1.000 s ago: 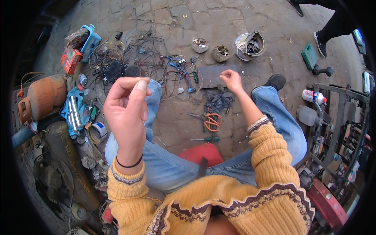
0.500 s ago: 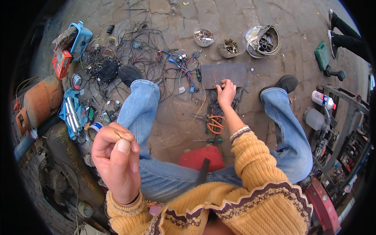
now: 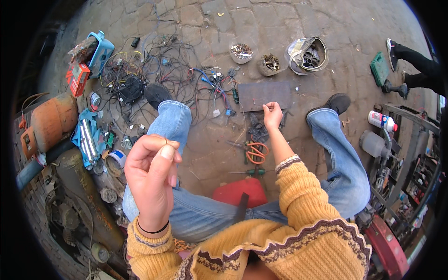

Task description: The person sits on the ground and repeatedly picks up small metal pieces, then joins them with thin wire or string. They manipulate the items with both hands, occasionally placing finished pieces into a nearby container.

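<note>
My left hand is raised close to the camera, thumb and forefinger pinched on a thin, brownish wire-like piece. Only its tip shows, so its exact kind is unclear. Lower down and farther away, my right hand hovers by the near edge of a flat dark plate on the ground. Its thumb and fingers are drawn together, and whatever is between them is too small to make out. A tiny red bit lies on the plate. Below that hand are dark scraps and orange-handled scissors or pliers.
A tangle of wires spreads at the far left. Tubs of small metal parts and a bucket stand beyond the plate. A green-handled screwdriver lies near a red container. A metal frame is at right; another person's legs show far right.
My left hand has moved slightly right and away from me, still pinching the thin piece. My right hand has drawn back from the plate a little toward me. The view has shifted slightly.
</note>
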`<state>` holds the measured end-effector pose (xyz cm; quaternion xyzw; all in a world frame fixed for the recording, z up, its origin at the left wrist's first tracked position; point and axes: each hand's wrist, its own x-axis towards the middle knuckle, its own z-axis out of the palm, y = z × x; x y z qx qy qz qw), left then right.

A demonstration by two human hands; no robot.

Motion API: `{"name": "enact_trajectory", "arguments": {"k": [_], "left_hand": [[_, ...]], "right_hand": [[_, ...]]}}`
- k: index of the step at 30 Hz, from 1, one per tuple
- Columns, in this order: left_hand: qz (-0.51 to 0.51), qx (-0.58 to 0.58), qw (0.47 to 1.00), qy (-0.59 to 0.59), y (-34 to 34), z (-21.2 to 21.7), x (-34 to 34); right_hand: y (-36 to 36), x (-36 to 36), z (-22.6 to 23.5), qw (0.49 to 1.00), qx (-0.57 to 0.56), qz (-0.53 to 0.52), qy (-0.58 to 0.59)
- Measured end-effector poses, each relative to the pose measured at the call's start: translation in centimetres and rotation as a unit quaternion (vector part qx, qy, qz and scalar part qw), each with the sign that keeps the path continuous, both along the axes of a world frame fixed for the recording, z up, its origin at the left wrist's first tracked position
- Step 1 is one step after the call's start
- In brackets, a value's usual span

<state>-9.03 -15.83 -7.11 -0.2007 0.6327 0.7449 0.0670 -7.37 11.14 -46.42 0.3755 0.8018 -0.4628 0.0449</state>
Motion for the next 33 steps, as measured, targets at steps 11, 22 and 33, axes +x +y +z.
{"name": "enact_trajectory", "arguments": {"k": [11, 22, 33], "left_hand": [[-0.015, 0.006, 1.000, 0.010, 0.2, -0.1, 0.1], [-0.007, 0.007, 1.000, 0.004, 0.3, 0.1, 0.1], [-0.014, 0.005, 1.000, 0.003, 0.3, -0.1, 0.1]], "right_hand": [[-1.7, -0.7, 1.9, 0.968, 0.191, 0.137, -0.088], [-2.3, -0.8, 1.8, 0.972, 0.182, 0.134, -0.057], [-2.2, -0.8, 2.0, 0.960, 0.221, 0.164, -0.060]]}}
